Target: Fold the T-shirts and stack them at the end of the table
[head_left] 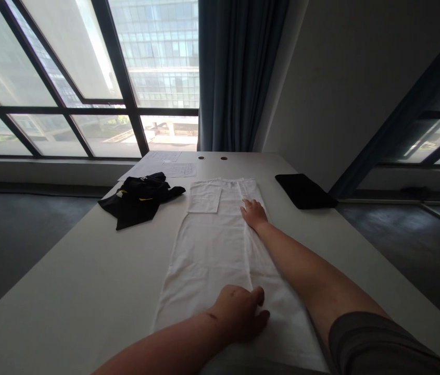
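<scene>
A white garment point(204, 250) lies lengthwise down the middle of the table, folded into a long strip. At its far left corner a squared flap point(204, 197) is turned over on top, and a long crease runs down its right part. My right hand point(254, 213) rests flat on the far right part of the garment, fingers stretched forward. Nearer to me, my left hand point(241, 312) hovers over or touches the cloth beside the crease. Its thumb and forefinger are curved with a gap between them, and its other fingers are hidden.
On the white table point(98, 276), a crumpled black garment point(141, 200) with yellow marks lies left, near paper sheets point(178, 170). A folded black cloth point(303, 191) lies right. Two round holes pierce the far end. Beyond are windows and a blue curtain point(239, 73).
</scene>
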